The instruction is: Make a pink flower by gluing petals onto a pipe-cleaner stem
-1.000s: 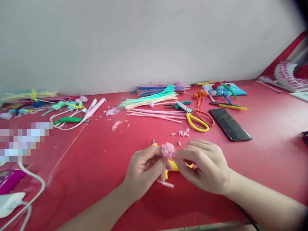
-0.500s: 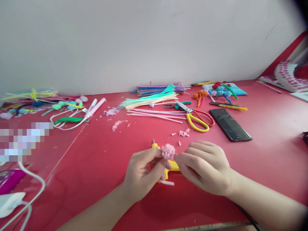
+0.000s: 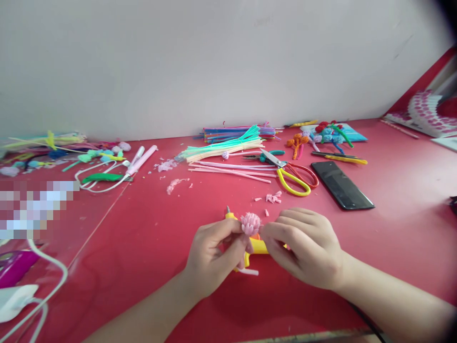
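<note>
A pink fluffy flower (image 3: 251, 224) is pinched between the thumb and fingers of my left hand (image 3: 214, 252). My right hand (image 3: 303, 247) is closed at the flower's right side, its thumb and index fingertip pressed together on the edge; the exact grip there is too small to tell. Under both hands lies a yellow glue gun (image 3: 259, 247), partly hidden, its nozzle pointing away and a white stick showing below. Small pink pieces (image 3: 273, 197) are scattered just beyond the hands.
Scissors (image 3: 294, 180), pliers and a black phone (image 3: 342, 186) lie at centre right. Behind are bundles of pipe cleaners (image 3: 224, 148) and finished colourful flowers (image 3: 326, 133). On the left, a pink curling tool (image 3: 141, 161), a green object (image 3: 102, 177) and white cables (image 3: 53, 262) are on the red table.
The pink flower has shifted very slightly to the right in my left fingers. My right fingers have moved a little, showing slightly more of the glue gun.
</note>
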Demonstrator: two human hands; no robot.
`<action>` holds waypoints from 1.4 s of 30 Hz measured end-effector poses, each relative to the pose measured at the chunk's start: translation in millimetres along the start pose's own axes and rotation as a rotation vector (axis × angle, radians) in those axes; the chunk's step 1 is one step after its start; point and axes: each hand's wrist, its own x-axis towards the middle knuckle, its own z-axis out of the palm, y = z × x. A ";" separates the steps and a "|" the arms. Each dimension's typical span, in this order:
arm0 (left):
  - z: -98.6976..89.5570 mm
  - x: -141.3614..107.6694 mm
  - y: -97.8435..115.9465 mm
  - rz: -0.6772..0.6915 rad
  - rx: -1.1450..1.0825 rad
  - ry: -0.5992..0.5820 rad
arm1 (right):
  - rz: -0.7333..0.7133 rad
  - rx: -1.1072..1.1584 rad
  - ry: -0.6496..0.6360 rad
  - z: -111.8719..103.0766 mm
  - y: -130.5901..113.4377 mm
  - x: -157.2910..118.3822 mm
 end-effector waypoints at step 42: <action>-18.9 30.3 2.7 -0.243 -0.457 0.381 | 0.315 0.040 0.016 6.3 18.4 -0.6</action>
